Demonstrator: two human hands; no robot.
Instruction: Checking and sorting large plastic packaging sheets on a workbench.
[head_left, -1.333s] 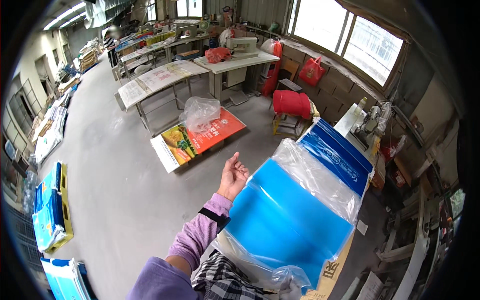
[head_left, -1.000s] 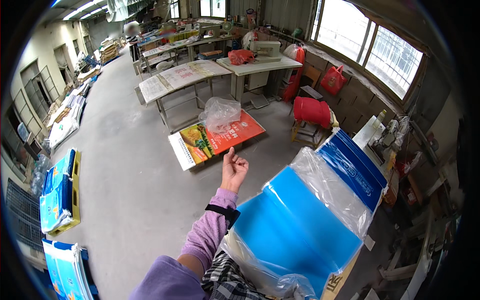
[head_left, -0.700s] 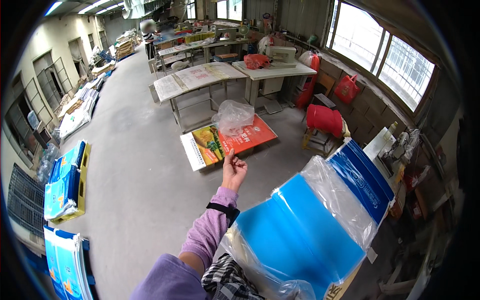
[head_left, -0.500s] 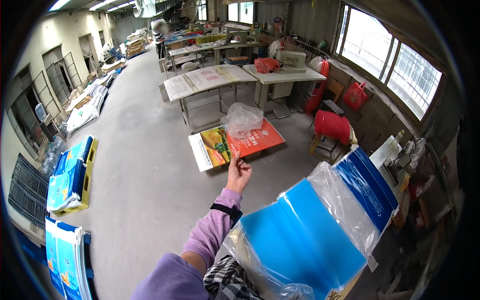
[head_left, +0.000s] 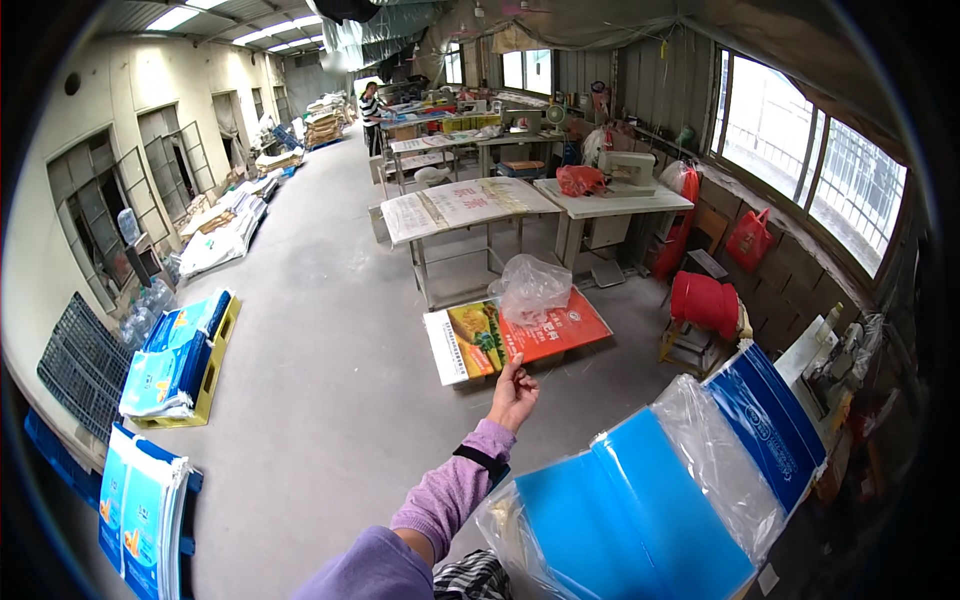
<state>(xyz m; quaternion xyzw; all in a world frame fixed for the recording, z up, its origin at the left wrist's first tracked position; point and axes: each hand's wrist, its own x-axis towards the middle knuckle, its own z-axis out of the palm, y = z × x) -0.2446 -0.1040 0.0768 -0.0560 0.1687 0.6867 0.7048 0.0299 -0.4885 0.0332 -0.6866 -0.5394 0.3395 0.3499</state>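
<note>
My left hand (head_left: 514,396), in a purple sleeve with a black band at the wrist, reaches forward at mid-picture. One digit points up and the other fingers are curled in; whatever they might hold is too small to make out. The fingertip overlaps the near edge of a stack of printed red, yellow and white sacks (head_left: 570,330) low above the floor. A crumpled clear plastic bag (head_left: 535,288) lies on that stack. Right of my arm is a bright blue sheet pile (head_left: 630,495) with clear plastic film (head_left: 715,450) beside it. My right hand is out of view.
Dark blue printed sacks (head_left: 770,425) lie beyond the film. Light-blue sack stacks (head_left: 145,510) stand left, one on a yellow pallet (head_left: 215,360). Ahead are a covered table (head_left: 470,208), a sewing machine table (head_left: 625,200) and a red roll (head_left: 705,303). A person (head_left: 371,115) stands far back.
The view has swung left and up, so the room appears shifted right and down. My left hand stays by the red sack stack's near edge with its fingers still curled.
</note>
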